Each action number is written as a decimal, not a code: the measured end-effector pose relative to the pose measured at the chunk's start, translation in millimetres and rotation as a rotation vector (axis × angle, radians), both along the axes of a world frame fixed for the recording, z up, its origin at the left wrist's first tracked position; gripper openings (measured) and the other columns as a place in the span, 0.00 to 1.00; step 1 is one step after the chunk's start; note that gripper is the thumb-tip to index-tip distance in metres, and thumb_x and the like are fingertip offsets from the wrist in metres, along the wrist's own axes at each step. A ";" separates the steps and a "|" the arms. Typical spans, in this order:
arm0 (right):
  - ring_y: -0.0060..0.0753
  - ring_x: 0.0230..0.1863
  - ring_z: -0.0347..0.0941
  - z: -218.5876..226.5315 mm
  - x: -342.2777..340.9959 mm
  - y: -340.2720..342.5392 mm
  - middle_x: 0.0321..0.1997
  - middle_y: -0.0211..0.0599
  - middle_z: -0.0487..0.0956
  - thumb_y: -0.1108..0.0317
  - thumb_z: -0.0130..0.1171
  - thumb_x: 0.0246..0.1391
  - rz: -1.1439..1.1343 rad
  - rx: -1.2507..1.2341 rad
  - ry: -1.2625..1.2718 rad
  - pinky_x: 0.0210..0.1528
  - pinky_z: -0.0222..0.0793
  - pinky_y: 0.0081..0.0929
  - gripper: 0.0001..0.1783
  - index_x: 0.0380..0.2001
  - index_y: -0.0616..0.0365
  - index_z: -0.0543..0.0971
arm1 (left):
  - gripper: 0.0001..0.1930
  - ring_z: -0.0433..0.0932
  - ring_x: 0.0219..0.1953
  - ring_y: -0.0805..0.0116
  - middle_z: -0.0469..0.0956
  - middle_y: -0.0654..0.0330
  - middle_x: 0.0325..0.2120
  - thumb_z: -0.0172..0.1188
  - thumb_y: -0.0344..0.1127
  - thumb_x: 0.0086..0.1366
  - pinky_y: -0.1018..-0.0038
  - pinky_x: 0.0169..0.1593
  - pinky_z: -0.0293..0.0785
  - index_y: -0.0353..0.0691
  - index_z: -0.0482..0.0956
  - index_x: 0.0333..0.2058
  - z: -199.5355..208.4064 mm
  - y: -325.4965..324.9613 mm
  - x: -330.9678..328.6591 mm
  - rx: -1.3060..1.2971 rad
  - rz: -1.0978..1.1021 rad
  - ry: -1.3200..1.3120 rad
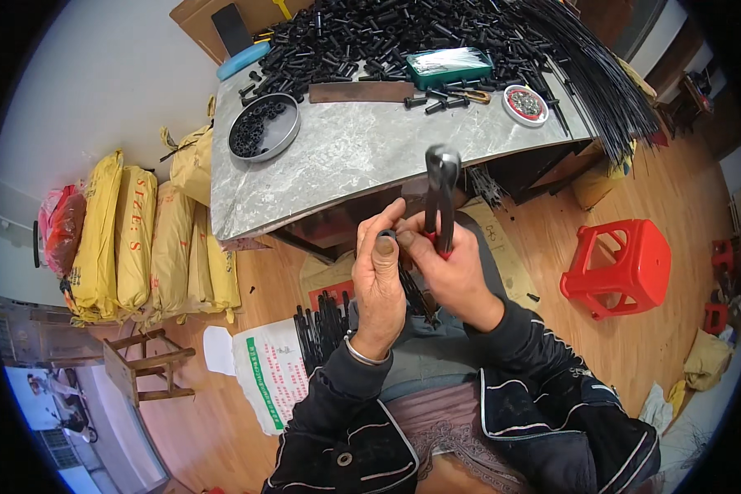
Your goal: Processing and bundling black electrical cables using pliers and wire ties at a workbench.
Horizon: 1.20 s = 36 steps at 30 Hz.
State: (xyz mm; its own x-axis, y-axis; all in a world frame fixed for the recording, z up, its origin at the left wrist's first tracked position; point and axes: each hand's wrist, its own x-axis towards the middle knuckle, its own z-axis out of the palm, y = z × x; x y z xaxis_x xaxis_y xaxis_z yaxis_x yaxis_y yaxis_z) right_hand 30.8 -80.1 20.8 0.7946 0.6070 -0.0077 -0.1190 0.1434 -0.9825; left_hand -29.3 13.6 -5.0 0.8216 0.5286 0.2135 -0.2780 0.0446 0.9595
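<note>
Above the lap, my two hands are close together. My left hand (379, 276) is closed around a small black tubular piece (387, 235), its open round end showing by the thumb. My right hand (457, 276) grips a hand tool (442, 185) with a shiny rounded metal head, a dark shaft and some red at the grip; its exact kind is unclear. The right thumb and forefinger meet close to the tubular piece. Thin black rods (420, 298) show below and between the hands, partly hidden by them.
A grey marbled table (346, 156) ahead bears a heap of black plastic parts (362, 41), a round tray (292, 136) of black rings, a green box (424, 82) and a small dish (525, 119). A red stool (646, 263) stands right; yellow sacks (136, 239) lean left.
</note>
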 end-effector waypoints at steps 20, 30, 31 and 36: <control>0.16 0.17 0.66 65.7 31.9 -80.7 0.26 0.28 0.73 0.64 0.49 0.65 0.846 -0.527 0.355 0.18 0.61 0.18 0.19 0.56 0.61 0.68 | 0.34 0.64 0.16 0.80 0.69 0.66 0.14 0.37 0.62 0.70 0.82 0.21 0.58 0.36 0.77 0.22 31.3 6.1 5.7 -0.244 -0.056 0.286; 0.30 0.43 0.76 54.3 36.8 -88.9 0.49 0.46 0.76 0.64 0.50 0.65 0.836 -0.417 0.484 0.45 0.76 0.27 0.24 0.60 0.62 0.63 | 0.34 0.56 0.15 0.83 0.64 0.69 0.12 0.39 0.62 0.70 0.81 0.20 0.50 0.36 0.76 0.23 25.0 -1.8 13.3 -0.223 -0.060 0.240; 0.30 0.43 0.76 56.6 37.7 -88.9 0.49 0.46 0.76 0.64 0.50 0.65 0.834 -0.416 0.485 0.45 0.76 0.27 0.24 0.60 0.62 0.63 | 0.33 0.56 0.14 0.83 0.63 0.69 0.11 0.39 0.61 0.70 0.81 0.20 0.50 0.36 0.76 0.23 24.9 -2.6 13.8 -0.225 -0.053 0.246; 0.30 0.43 0.76 76.6 44.8 -85.2 0.50 0.44 0.76 0.65 0.49 0.65 0.870 -0.576 0.319 0.45 0.75 0.28 0.23 0.60 0.63 0.62 | 0.32 0.56 0.14 0.83 0.61 0.70 0.11 0.41 0.61 0.70 0.81 0.20 0.50 0.36 0.76 0.22 23.6 -5.2 15.4 -0.228 -0.029 0.225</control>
State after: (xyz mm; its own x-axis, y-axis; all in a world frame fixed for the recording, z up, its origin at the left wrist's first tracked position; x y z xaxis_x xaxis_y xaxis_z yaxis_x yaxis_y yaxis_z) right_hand 75.6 -165.3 97.4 0.0057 0.7998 -0.6003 -0.2188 -0.5847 -0.7812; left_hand -13.9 8.4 18.6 0.8502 0.5175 -0.0965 -0.0553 0.2701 0.9612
